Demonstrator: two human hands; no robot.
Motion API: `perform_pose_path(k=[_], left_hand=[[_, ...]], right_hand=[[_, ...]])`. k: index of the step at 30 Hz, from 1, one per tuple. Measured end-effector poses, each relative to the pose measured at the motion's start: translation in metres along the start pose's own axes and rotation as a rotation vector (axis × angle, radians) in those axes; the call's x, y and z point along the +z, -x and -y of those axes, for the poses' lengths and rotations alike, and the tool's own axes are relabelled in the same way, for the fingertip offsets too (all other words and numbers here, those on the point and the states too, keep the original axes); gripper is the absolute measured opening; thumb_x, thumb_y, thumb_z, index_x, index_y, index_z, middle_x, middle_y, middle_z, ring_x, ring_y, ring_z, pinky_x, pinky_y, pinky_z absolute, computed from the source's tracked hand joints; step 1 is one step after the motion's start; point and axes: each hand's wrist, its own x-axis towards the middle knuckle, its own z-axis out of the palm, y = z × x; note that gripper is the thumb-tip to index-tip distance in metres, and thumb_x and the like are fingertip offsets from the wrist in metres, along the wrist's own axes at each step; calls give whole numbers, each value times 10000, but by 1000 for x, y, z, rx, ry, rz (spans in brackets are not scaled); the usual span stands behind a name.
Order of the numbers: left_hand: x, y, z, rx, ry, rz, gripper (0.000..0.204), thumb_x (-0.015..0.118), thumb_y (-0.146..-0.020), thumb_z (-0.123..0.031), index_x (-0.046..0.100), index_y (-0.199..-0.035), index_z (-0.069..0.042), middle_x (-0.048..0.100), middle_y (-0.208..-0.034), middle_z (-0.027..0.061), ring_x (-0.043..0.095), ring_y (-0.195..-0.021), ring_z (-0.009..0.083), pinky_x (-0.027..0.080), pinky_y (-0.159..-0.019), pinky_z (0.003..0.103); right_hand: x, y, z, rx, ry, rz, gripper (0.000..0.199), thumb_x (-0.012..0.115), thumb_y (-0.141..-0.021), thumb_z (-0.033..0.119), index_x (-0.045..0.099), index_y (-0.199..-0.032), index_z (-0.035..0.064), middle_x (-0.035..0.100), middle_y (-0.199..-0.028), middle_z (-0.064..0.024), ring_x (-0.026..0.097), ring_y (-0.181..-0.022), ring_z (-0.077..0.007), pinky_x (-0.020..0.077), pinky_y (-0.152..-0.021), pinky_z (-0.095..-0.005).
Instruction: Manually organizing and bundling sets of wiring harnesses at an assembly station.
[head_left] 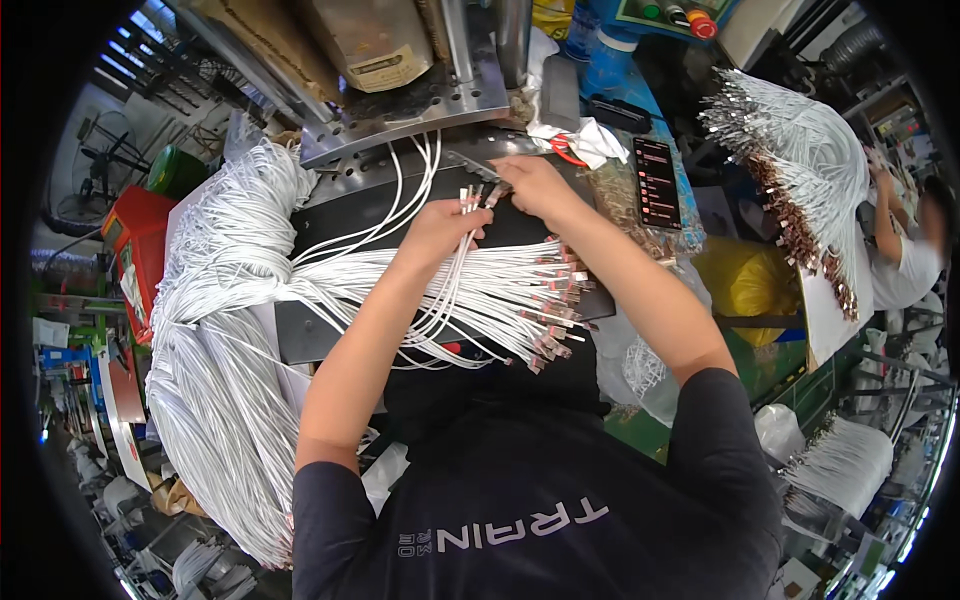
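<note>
Clasping a few white cables (pixel 460 264) near their plugs (pixel 466 197) in the left grip (pixel 440 228), with the right grip (pixel 538 187) at a metal bar (pixel 472 166) just beyond, hard to tell whether holding it. Probably light, flexible and slightly slick; best pinched just behind the plugs.

Forearms (pixel 650 285) bare, fwd, L hand (pixel 437 230) curled, R hand (pixel 541 188) just beside, fingers (pixel 513 164) bent

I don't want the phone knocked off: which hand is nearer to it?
Right. The right hand is to the left of the phone; the left hand is farther left.
</note>
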Motion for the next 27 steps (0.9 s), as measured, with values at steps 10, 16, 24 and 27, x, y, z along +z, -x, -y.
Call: perform_pose_path(k=[10,16,24,27], left_hand=[[1,5,1,49,101,-88,213,714,-932,-214,718,-1017,-18,667,-783,-7,605,-700,77,464,-673,210],[-4,4,-2,-5,41,-46,222,698,-948,-241,719,-1026,-34,669,-786,-10,602,-700,72,463,-677,208],[-13,0,4,-72,-2,-87,188,695,-950,-253,723,-916,-71,636,-715,-40,560,-628,53,409,-608,196],[-6,-2,5,-70,-77,-77,188,704,-940,-251,720,-875,-75,621,-686,-50,543,-601,47,385,-578,196]], right_hand=[[11,9,0,-160,215,-43,381,548,-887,291,722,-1132,56,729,-960,-189,690,-935,-367,526,-859,-426],[3,11,-3,-250,278,53,416,642,-810,297,725,-1135,50,743,-885,-153,717,-836,-301,544,-791,-386],[-9,-5,-14,-134,40,149,332,684,-843,147,700,-1117,-42,700,-816,-73,640,-730,-110,507,-689,-247],[-8,-7,-18,-158,50,212,324,679,-849,139,698,-1117,-42,707,-833,-77,643,-738,-110,510,-691,-252]])
